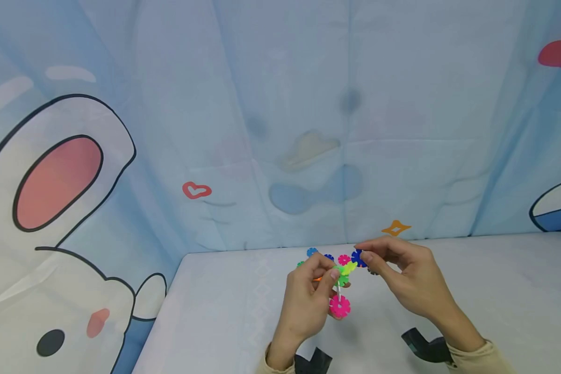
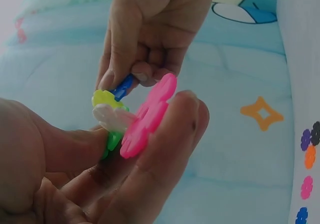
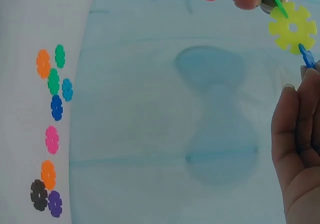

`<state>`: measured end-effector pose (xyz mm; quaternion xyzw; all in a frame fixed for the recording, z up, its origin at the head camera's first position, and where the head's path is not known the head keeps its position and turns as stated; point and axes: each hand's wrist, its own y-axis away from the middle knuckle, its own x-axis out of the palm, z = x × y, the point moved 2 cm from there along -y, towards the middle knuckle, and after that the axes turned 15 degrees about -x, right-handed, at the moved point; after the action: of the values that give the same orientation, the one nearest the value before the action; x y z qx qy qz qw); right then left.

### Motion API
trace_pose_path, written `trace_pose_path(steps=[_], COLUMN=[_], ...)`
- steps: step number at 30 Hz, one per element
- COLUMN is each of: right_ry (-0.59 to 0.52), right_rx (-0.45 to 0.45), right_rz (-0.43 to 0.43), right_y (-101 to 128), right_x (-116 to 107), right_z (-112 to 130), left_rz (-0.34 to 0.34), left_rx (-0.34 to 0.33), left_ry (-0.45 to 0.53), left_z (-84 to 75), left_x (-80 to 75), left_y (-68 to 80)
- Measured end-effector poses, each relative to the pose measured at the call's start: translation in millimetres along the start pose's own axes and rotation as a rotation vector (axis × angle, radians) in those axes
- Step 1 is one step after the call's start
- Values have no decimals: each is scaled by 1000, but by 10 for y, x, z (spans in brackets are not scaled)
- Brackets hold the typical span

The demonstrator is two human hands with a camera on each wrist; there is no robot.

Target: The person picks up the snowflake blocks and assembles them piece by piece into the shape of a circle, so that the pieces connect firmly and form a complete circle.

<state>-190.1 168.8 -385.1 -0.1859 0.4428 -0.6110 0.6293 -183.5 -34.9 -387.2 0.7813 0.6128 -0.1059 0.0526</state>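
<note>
Blue plastic snowflake disc point(image 1: 358, 257) — pinched in the right hand point(image 1: 409, 280) — touches the yellow disc point(image 1: 349, 268) of the interlocked multicoloured cluster point(image 1: 340, 291) gripped by the left hand point(image 1: 306, 301).

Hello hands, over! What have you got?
Left hand grips the snowflake cluster. Right hand pinches blue disc against it. Nothing in the way.

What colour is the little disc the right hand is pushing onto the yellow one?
Blue. The right hand pinches the blue disc against the yellow disc; clearest in the left wrist view.
</note>
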Motion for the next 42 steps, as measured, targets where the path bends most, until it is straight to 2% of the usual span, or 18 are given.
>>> trace_pose_path(steps=[7, 14, 21, 31, 33, 35, 38, 42], right_ry=[-39, -131, -76, -47, -37, -25, -10, -16], right_rx=[2, 11, 35, 66, 66, 75, 87, 104], right_rz=[-31, -97, -68, 7, 10, 4, -19, -45], right_y=[0, 17, 17, 20, 17, 13, 7, 3], right_x=[17, 55, 41, 40, 25, 8, -8, 12], right_z=[3, 15, 29, 15, 18, 18, 11, -23], left_rz=[-81, -102, -107, -130, -108, -54, 79, 215], left_rx=[82, 122, 150, 75, 69, 40, -45, -141], left_ry=[-92, -90, -87, -92, -59, -2, 94, 146], left_z=[-29, -16, -9, -18, -15, -3, 25, 67], left_x=[28, 44, 61, 61, 67, 83, 117, 133], left_y=[29, 23, 19, 41, 38, 28, 7, -21])
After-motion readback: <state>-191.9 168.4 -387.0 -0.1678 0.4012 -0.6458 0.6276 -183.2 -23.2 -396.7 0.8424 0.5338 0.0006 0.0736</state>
